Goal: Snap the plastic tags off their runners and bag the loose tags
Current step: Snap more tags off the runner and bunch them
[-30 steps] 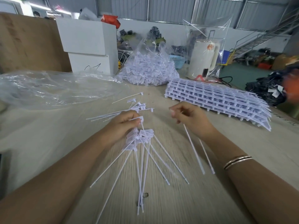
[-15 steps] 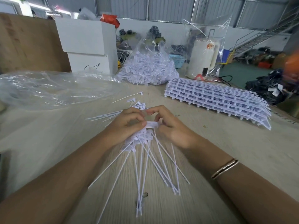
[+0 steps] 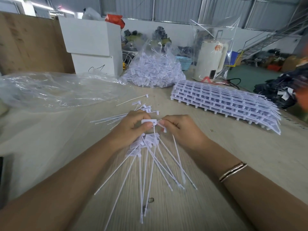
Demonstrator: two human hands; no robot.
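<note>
I see left hand (image 3: 133,125) curled around a fanned bunch of white tags (image 3: 146,147), thumb pinching the flat head of the top one. Right hand (image 3: 180,129) pinches another tag's head just beside it, stem hanging down. Bunch over the table (image 3: 216,147). Bagged tags (image 3: 155,70) sit far side, runner stack (image 3: 225,100) right.
</note>
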